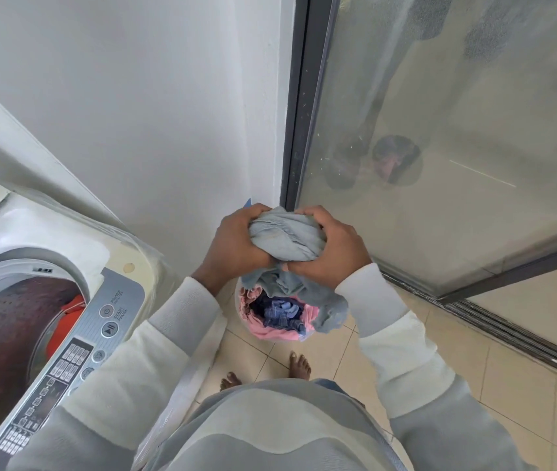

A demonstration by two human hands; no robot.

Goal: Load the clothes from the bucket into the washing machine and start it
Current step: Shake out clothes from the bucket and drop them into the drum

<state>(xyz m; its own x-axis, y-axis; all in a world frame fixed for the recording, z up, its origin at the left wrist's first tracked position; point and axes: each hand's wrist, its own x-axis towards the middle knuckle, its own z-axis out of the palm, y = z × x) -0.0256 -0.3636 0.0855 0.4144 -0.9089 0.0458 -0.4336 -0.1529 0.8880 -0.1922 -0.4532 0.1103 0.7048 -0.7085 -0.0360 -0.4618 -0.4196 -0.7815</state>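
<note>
A bunched grey-blue garment is held up above the bucket, with my left hand gripping its left side and my right hand its right side. Part of it hangs down toward the bucket, which stands on the floor and holds pink and dark blue clothes. At the left stands the top-loading washing machine, lid open, with an orange garment in its drum. Its control panel with power and start/pause buttons runs along the front edge.
A white wall corner stands behind the bucket. A sliding glass door with a dark frame fills the right side, its track along the tiled floor. My bare feet stand just in front of the bucket.
</note>
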